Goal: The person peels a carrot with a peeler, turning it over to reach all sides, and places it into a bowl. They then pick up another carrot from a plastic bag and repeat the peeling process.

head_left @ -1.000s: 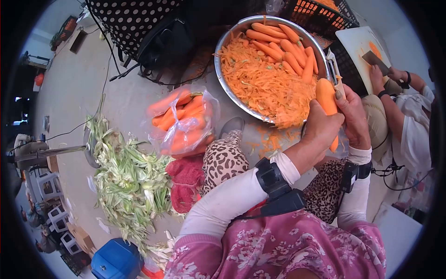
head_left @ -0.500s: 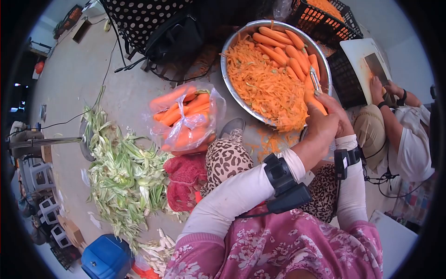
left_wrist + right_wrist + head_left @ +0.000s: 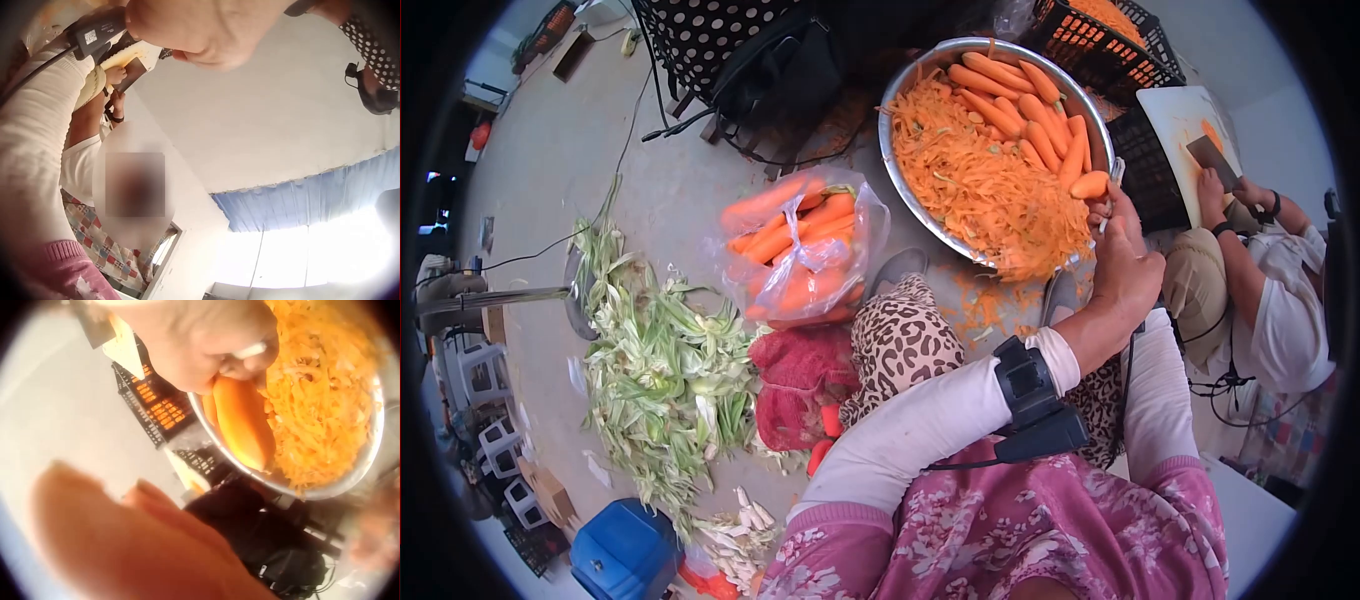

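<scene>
My right hand [image 3: 1124, 210] is at the near-right rim of the steel bowl [image 3: 887, 140], holding a carrot [image 3: 1089, 186] and a peeler [image 3: 1118, 170]. In the right wrist view the peeled carrot [image 3: 240, 425] points out of that fist, and the white peeler handle [image 3: 250, 351] shows between the fingers. Crossing over my right wrist is my left hand [image 3: 1122, 275]; its fingertips are hidden in the head view. Up close in the right wrist view, the left fingers [image 3: 156, 531] look extended and blurred, holding nothing visible. Shredded carrot [image 3: 990, 190] and whole carrots [image 3: 1025, 110] fill the bowl.
A plastic bag of carrots [image 3: 800, 250] lies left of my legs, beside a red mesh sack [image 3: 800, 385] and a pile of corn husks [image 3: 665, 370]. To the right, another person chops on a white board [image 3: 1170, 110]. A black crate [image 3: 1160, 65] stands behind the bowl.
My left hand has let go of the carrot and moved back over my right wrist. The right hand, which held the peeler, now has the carrot too, at the bowl's right rim.
</scene>
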The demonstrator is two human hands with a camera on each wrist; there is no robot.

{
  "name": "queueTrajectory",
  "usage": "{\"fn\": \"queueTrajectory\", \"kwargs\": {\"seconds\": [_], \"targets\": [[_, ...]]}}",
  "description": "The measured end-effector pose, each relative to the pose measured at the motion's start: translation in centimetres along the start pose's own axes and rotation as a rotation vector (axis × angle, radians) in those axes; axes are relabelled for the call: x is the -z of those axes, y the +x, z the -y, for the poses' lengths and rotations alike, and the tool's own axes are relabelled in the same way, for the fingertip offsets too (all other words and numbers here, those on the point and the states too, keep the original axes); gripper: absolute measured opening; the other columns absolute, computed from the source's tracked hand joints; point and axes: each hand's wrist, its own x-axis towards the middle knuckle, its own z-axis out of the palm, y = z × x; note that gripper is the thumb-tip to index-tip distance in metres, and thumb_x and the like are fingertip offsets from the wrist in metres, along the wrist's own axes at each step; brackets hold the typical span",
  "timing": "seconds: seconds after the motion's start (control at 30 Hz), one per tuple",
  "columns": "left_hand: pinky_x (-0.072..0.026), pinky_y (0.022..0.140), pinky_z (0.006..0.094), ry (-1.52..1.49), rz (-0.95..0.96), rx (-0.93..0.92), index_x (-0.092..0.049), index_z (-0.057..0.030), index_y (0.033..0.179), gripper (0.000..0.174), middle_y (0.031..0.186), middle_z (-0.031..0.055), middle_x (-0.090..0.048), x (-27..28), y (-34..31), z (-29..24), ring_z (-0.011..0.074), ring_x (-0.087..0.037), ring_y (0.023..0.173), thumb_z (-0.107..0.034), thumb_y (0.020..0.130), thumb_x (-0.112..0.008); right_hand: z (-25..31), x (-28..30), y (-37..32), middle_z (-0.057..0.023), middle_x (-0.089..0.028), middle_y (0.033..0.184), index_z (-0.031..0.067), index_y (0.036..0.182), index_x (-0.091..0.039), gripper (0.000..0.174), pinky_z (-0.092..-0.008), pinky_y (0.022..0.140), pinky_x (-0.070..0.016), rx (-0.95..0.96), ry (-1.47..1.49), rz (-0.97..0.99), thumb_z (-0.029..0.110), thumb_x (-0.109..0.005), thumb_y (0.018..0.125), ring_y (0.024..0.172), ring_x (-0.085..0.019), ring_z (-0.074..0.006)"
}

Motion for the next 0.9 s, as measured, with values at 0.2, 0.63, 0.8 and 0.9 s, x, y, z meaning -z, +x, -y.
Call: {"fn": "queueTrajectory", "kwargs": {"seconds": [0.2, 0.63, 0.8, 0.9], "targets": [[-0.0433, 0.08, 0.0285, 0.014, 0.003, -0.071, -0.046, 0.0029, 0.115, 0.039, 0.108, 0.0138, -0.051, -0.1, 0.2, 0.1, 0.019, -0.053, 0.094, -0.014, 0.08, -0.053, 3.5, -0.1, 3.7, 0.0008, -0.049, 0.068, 0.0038, 0.088, -0.049, 0.02, -0.0194, 0.041, -0.034, -0.745, 0.485, 0.004, 0.023, -0.053, 0.092, 0.045, -0.035, -0.0051], [-0.0446, 0.066, 0.0207, 0.087, 0.316, -0.389, -0.058, 0.0012, 0.098, 0.019, 0.082, 0.0016, -0.059, 10.0, -4.8, -8.5, 0.007, -0.054, 0.072, -0.013, 0.086, -0.059, 9.4, -5.2, -2.5, -0.0026, -0.057, 0.08, 0.0033, 0.107, -0.054, 0.02, -0.0183, 0.042, -0.0328, -0.531, 0.632, 0.116, 0.016, -0.053, 0.092, 0.048, -0.037, -0.0026], [-0.0457, 0.066, 0.0217, 0.606, -0.186, -0.274, -0.064, -0.0002, 0.091, 0.018, 0.079, 0.0013, -0.061, 25.8, -7.7, -9.1, 0.0073, -0.055, 0.07, -0.017, 0.089, -0.058, 11.0, -5.7, -3.2, -0.0032, -0.058, 0.08, 0.004, 0.108, -0.053, 0.02, -0.017, 0.042, -0.0314, -0.53, 0.38, 0.364, 0.016, -0.053, 0.092, 0.048, -0.036, -0.002], [-0.0462, 0.064, 0.0264, 0.98, -0.325, -0.11, -0.065, 0.0024, 0.085, 0.019, 0.072, 0.0046, -0.063, 34.6, -8.5, -6.8, 0.0109, -0.057, 0.068, -0.015, 0.087, -0.057, 11.5, -5.3, -3.1, -0.0033, -0.06, 0.077, 0.0059, 0.097, -0.052, 0.013, -0.019, 0.041, -0.03, -0.507, 0.409, 0.36, 0.017, -0.055, 0.091, 0.047, -0.036, -0.0025]]}}
